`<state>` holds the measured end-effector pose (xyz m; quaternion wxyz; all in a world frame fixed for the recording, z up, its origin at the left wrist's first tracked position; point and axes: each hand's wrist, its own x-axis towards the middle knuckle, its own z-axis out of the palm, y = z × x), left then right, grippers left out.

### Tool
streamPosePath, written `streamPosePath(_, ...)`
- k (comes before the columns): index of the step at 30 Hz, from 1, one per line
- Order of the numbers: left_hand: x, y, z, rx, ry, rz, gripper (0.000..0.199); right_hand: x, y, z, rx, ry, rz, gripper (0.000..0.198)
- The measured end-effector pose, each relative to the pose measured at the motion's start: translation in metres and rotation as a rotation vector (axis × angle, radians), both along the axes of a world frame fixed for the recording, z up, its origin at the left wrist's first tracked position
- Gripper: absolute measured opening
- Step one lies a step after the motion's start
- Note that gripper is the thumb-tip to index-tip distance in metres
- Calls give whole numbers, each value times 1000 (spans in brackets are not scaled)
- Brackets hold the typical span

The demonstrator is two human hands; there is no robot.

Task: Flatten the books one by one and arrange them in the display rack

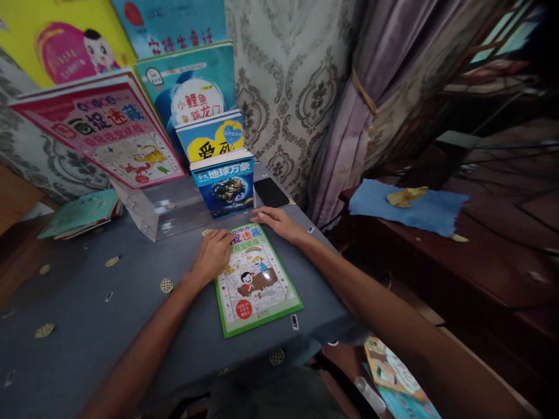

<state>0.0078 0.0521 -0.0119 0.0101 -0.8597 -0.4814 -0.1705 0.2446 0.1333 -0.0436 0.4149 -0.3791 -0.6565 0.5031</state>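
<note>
A green-bordered picture book (257,285) lies shut and flat on the grey tablecloth, two cartoon children on its cover. My left hand (215,255) covers part of the title at its upper left edge, with curled fingers close together on the book's edge. At the upper right corner, my right hand (279,223) lies with its fingers stretched out to the left, touching or just beside the book; the exact contact is hard to see. Just beyond my hands, a blue book with a globe (229,189) stands at the front of a clear acrylic rack (152,224).
Several more books, including a pink one (117,137), fill the rack. A black phone (271,192) lies behind my right hand. Thin books (82,212) are stacked at the left. On the right, a blue cloth (371,203) lies on a dark red surface. More books (397,372) are below the table.
</note>
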Motion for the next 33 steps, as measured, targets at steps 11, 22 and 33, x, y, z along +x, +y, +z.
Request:
streamPosePath(11, 56, 21, 3, -62, 19, -258, 34, -2, 6, -3, 69, 40, 0, 35)
streamPosePath(22, 51, 2, 3, -155, -6, -396, 36, -1, 3, -1, 135, -56, -2, 29)
streamPosePath(33, 56, -27, 11, -221, 59, -469, 37, -4, 4, -9, 173, -83, 3, 30)
